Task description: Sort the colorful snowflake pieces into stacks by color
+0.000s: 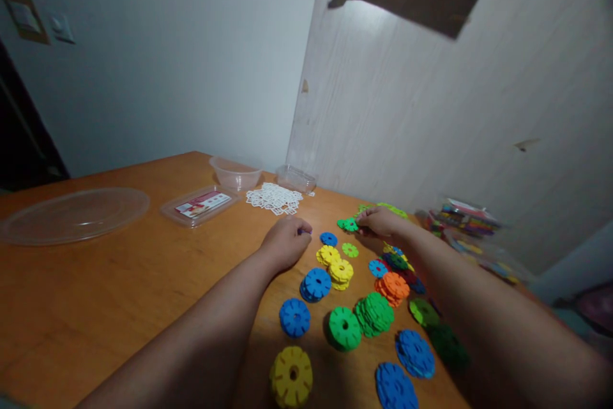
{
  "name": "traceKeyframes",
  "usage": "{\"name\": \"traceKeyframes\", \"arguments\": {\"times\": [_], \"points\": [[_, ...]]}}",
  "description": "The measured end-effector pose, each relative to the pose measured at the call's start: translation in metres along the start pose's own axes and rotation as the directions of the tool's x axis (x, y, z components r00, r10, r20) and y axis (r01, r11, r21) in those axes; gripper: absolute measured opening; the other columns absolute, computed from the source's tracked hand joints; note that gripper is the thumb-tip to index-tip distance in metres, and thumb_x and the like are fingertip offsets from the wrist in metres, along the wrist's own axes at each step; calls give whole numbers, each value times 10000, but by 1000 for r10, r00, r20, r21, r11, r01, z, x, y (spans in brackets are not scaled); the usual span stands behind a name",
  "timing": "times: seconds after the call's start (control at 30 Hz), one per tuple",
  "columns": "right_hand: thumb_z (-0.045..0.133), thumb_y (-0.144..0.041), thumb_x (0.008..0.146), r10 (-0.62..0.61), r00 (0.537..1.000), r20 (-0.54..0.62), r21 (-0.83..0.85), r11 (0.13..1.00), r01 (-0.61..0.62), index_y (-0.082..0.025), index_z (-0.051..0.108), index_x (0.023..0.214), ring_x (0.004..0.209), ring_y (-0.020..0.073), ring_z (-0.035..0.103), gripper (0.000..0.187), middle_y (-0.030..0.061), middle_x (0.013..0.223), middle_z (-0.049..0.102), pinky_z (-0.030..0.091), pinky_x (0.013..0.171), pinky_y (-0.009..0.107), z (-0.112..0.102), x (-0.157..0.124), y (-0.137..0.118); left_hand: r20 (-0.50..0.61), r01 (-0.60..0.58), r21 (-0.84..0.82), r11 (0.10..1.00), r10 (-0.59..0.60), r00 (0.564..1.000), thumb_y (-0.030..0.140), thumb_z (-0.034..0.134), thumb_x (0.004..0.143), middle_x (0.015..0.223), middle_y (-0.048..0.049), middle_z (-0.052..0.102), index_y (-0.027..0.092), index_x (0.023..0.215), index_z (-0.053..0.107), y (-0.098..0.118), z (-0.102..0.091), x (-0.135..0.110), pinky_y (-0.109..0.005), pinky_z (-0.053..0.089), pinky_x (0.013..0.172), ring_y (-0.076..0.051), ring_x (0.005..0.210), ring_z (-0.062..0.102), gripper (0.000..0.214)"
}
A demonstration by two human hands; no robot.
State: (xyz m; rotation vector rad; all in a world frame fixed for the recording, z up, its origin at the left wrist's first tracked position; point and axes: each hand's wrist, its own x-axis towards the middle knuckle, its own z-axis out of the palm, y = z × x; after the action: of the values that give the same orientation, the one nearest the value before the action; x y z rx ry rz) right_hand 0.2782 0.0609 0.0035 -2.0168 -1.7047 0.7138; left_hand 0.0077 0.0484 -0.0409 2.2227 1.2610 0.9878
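Observation:
Both my forearms reach out over an orange wooden table point(119, 281). My left hand point(286, 242) rests on the table with fingers curled; a small dark piece peeks out at its fingertips. My right hand point(382, 223) pinches a green notched disc point(348, 224) lying on the table. Between and below my hands lie stacks of notched plastic discs: blue point(316, 283), yellow point(340, 272), orange point(393, 287), green point(374, 314). Single discs lie nearer me, one yellow point(291, 376), one green point(344, 328), one blue point(294, 317).
A pile of small white square pieces point(274, 198) lies at the far side. Beside it stand a clear bowl point(236, 172), a small clear box point(295, 177), a flat clear lid with a label point(200, 205) and a large clear round lid point(71, 214). Colourful pieces in a container point(462, 217) sit at right by the wall.

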Motion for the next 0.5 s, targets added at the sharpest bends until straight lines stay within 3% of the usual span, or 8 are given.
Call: {"name": "traceKeyframes", "arguments": {"times": [0.23, 0.5], "points": [[607, -348, 794, 55, 998, -8, -5, 998, -55, -195, 580, 601, 461, 120, 493, 249, 32, 517, 596, 359, 432, 216, 11, 20, -2, -12, -20, 16, 1000, 20, 1000, 240, 561, 783, 933, -60, 693, 193, 896, 725, 1, -1, -2, -298, 475, 803, -193, 909, 612, 205], [677, -327, 707, -24, 1000, 19, -115, 993, 26, -168, 642, 658, 486, 84, 421, 170, -30, 503, 518, 294, 433, 193, 10, 24, -1, -20, -9, 31, 999, 10, 1000, 223, 558, 771, 928, -52, 692, 199, 905, 726, 2, 1, -3, -294, 473, 792, -192, 906, 609, 216]]}}
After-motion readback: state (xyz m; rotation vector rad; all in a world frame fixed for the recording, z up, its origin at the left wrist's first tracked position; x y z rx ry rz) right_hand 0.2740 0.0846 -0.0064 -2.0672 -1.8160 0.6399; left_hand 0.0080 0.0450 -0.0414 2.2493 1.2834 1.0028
